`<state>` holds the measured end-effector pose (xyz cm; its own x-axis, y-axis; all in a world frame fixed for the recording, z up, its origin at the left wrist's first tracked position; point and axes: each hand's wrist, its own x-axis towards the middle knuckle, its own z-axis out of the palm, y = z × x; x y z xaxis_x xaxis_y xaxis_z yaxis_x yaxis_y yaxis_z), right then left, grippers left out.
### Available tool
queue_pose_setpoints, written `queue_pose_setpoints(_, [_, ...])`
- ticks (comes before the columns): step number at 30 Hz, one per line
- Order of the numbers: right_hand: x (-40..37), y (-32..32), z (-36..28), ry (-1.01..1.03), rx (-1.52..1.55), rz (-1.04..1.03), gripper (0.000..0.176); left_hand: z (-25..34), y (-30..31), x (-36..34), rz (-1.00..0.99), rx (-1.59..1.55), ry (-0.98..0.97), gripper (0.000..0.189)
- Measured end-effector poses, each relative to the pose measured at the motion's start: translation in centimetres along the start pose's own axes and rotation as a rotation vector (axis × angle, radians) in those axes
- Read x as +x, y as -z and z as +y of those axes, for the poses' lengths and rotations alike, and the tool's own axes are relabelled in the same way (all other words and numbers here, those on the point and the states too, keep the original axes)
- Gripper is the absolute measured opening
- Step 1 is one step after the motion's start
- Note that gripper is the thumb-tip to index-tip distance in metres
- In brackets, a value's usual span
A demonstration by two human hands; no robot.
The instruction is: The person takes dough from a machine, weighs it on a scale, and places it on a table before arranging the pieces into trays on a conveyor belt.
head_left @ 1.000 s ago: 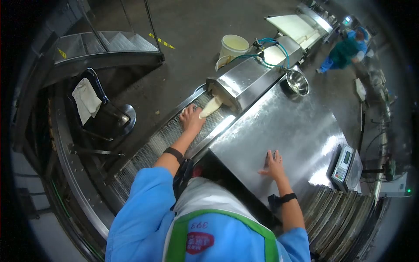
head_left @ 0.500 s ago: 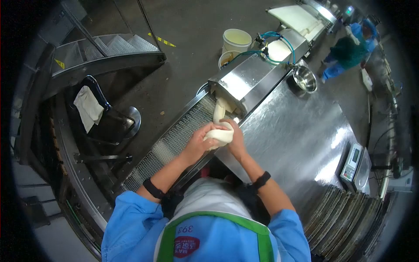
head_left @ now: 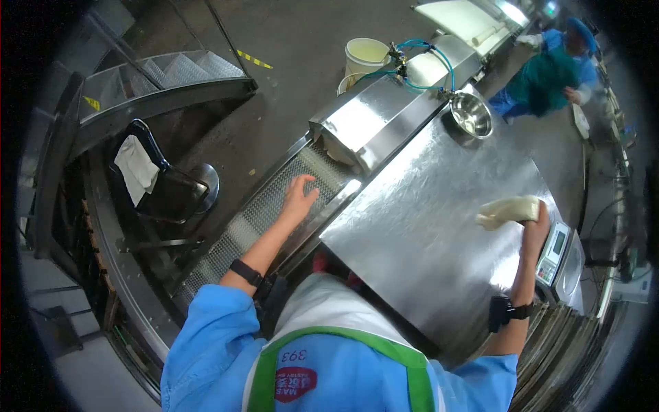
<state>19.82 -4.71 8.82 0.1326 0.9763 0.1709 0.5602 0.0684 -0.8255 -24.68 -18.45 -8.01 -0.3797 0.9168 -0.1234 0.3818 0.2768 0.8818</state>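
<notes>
My right hand (head_left: 537, 218) holds a pale piece of dough (head_left: 508, 211) over the right part of the steel table (head_left: 425, 226), close to the digital scale (head_left: 553, 254). The dough stretches out to the left of the fingers, slightly blurred. My left hand (head_left: 300, 196) is above the mesh conveyor (head_left: 268, 213), with thumb and fingers apart and nothing between them. Beyond that hand, the conveyor runs under the steel housing (head_left: 374, 123).
A steel bowl (head_left: 471, 115) sits at the table's far end. White buckets (head_left: 366, 56) stand behind the housing. A co-worker (head_left: 549, 75) is at the upper right. A chair (head_left: 171, 185) with a cloth and metal steps (head_left: 171, 75) are at the left. Stacked trays (head_left: 549, 343) fill the lower right.
My right hand has swung right with the dough, from the conveyor to near the scale. My left hand has let go of the dough and moved slightly left. The co-worker has shifted.
</notes>
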Motion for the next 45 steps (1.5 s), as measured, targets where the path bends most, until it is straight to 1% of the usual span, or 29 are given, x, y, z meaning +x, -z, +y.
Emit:
queue_pose_setpoints(1, [1.6,2.2,2.0,0.025,-0.046,0.02,0.026,-1.5,-0.7,0.9,0.039,0.095,-0.068,0.031])
queue_pose_setpoints(2, [2.9,3.8,3.5,-0.015,-0.1,0.058,0.028,-2.4,-1.2,1.5,0.082,0.189,-0.133,0.033])
queue_pose_setpoints(4, [6.4,6.5,10.1,-0.114,-0.077,0.182,0.036,-2.4,-1.9,1.9,0.105,0.226,-0.127,0.036])
queue_pose_setpoints(5, [6.6,6.2,11.6,-0.105,-0.074,0.169,0.036,-2.3,-2.1,1.8,0.113,0.269,-0.121,0.04])
queue_pose_setpoints(6, [6.6,5.7,12.6,-0.034,0.076,0.218,0.041,-1.9,-2.1,1.7,0.127,0.27,-0.112,0.04])
queue_pose_setpoints(7, [6.8,5.4,13.5,0.033,0.226,0.265,0.047,-1.6,-2.1,1.5,0.123,0.308,-0.037,0.045])
queue_pose_setpoints(8, [6.1,4.9,12.6,0.031,0.228,0.255,0.047,-1.4,-2.1,1.2,0.112,0.347,0.039,0.049])
queue_pose_setpoints(10, [3.2,3.0,9.1,-0.064,0.324,-0.105,0.053,-2.3,-2.3,1.4,0.161,0.396,0.024,0.053])
queue_pose_setpoints(12, [2.0,1.5,9.5,-0.185,0.326,-0.307,0.042,-2.4,-2.2,1.6,0.2,0.447,0.014,0.056])
queue_pose_setpoints(14, [-0.7,-0.5,8.4,-0.248,0.329,-0.389,0.039,-2.3,-2.3,2.1,0.304,0.528,-0.017,0.058])
queue_pose_setpoints(17, [-4.0,-3.3,8.3,-0.326,0.279,-0.507,0.035,-2.0,-2.1,3.2,0.23,0.543,0.009,0.053])
queue_pose_setpoints(18, [-5.3,-4.2,7.7,-0.305,0.277,-0.549,0.033,-2.2,-1.8,3.3,0.228,0.54,0.013,0.053])
queue_pose_setpoints(20, [-7.2,-5.7,7.0,-0.312,0.235,-0.64,0.03,-2.4,-1.2,3.1,0.289,0.375,-0.096,0.043])
queue_pose_setpoints(21, [-7.9,-6.5,6.7,-0.31,0.236,-0.643,0.03,-1.7,-0.9,2.6,0.292,0.376,-0.096,0.043])
queue_pose_setpoints(22, [-8.5,-7.4,6.5,-0.327,0.226,-0.697,0.029,-1.0,-0.6,1.9,0.299,0.239,-0.154,0.039])
queue_pose_setpoints(23, [-9.2,-8.3,6.2,-0.343,0.216,-0.754,0.029,0.0,-0.1,0.8,0.308,0.102,-0.209,0.036])
queue_pose_setpoints(26, [-10.7,-11.9,5.8,-0.321,0.213,-0.874,0.028,3.8,0.6,-1.3,0.303,-0.006,-0.281,0.034])
queue_pose_setpoints(28, [-11.4,-15.2,5.0,-0.283,0.236,-0.95,0.03,5.4,0.8,-2.7,0.299,-0.056,-0.307,0.032])
queue_pose_setpoints(30, [-12.2,-18.1,2.2,-0.211,0.273,-1.055,0.044,5.8,1.1,-4.0,0.278,0.011,-0.357,0.029])
queue_pose_setpoints(32, [-13.5,-21.4,-0.5,-0.066,0.171,-1.011,0.059,6.9,1.6,-6.1,0.221,-0.012,-0.36,0.028])
queue_pose_setpoints(34, [-14.8,-25.5,-0.5,0.277,0.214,-0.875,0.07,8.3,2.0,-8.0,0.158,-0.034,-0.363,0.027])
queue_pose_setpoints(36, [-16.0,-27.7,-2.3,0.359,0.21,-0.802,0.075,9.8,2.3,-9.6,0.034,-0.067,-0.441,0.024])
queue_pose_setpoints(38, [-16.6,-29.7,-2.3,0.392,0.195,-0.612,0.077,10.7,2.6,-10.6,-0.04,-0.059,-0.466,0.024])
queue_pose_setpoints(39, [-16.4,-30.5,-2.0,0.441,0.111,-0.491,0.074,11.1,2.7,-11.0,-0.103,-0.052,-0.481,0.024])
queue_pose_setpoints(40, [-16.3,-30.8,-1.5,0.437,0.111,-0.481,0.074,11.6,2.9,-11.3,-0.111,-0.05,-0.487,0.024])
queue_pose_setpoints(42, [-16.3,-29.3,-4.0,0.204,0.3,-0.373,0.069,12.4,3.0,-12.0,-0.307,-0.131,-0.567,0.025])
queue_pose_setpoints(43, [-15.8,-28.6,-4.9,0.417,0.135,-0.328,0.058,12.8,2.6,-12.4,-0.397,-0.151,-0.615,0.026])
queue_pose_setpoints(44, [-15.4,-28.3,-4.5,0.411,0.135,-0.323,0.058,13.3,2.0,-12.8,-0.463,-0.151,-0.623,0.025])
queue_pose_setpoints(45, [-14.9,-27.9,-3.8,0.519,0.175,-0.439,0.05,13.9,1.7,-12.8,-0.498,-0.167,-0.603,0.026])
